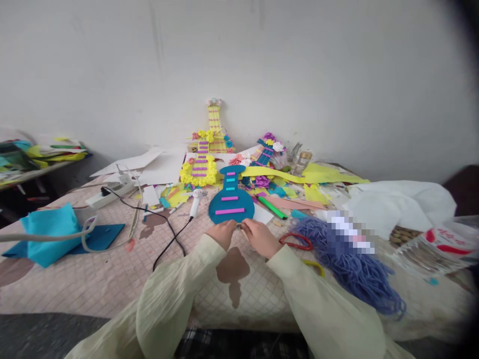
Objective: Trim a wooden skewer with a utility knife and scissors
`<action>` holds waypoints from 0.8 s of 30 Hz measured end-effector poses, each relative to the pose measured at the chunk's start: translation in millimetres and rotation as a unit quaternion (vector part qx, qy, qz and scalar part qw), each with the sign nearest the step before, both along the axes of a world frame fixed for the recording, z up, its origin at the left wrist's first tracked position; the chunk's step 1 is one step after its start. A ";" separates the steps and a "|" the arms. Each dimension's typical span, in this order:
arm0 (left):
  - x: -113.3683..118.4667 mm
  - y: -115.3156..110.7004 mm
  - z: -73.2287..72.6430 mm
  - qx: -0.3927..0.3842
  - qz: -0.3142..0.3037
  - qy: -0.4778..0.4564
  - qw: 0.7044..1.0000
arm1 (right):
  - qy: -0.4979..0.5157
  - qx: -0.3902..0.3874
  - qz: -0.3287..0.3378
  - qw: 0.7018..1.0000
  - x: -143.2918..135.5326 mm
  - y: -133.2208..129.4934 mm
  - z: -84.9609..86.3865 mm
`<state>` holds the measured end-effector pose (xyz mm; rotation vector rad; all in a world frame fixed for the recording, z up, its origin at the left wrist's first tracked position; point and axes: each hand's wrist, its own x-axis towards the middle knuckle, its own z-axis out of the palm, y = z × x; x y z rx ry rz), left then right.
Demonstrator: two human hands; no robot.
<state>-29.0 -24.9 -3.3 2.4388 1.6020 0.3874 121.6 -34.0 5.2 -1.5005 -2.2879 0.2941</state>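
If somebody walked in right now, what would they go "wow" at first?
Probably the blue guitar shape with its purple strips, in the middle of the table. Next might be the tall yellow craft piece at the back, in front of the pale wall. The big heap of purple-blue yarn on the right side stands out too.

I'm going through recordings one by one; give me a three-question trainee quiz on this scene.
1. True or false: the bluish-purple yarn lies to the right of the right hand.
2. Which lies just beyond the right hand and the left hand?
A) power strip
B) blue guitar-shaped piece
C) white plastic bag
3. How many purple strips are on the blue guitar-shaped piece?

Key: 1. True; 2. B; 3. Three.
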 end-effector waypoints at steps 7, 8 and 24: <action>7.4 -16.5 2.7 0.053 0.013 -0.067 0.996 | 0.069 0.021 -0.053 0.996 -7.5 -22.1 0.3; 8.9 -18.7 3.6 0.060 0.023 -0.074 0.995 | 0.085 0.025 -0.061 0.994 -10.3 -24.7 -0.2; -3.7 -25.8 -0.3 0.075 -0.001 -0.146 0.986 | 0.516 -0.105 -0.013 0.850 -1.3 -34.4 7.4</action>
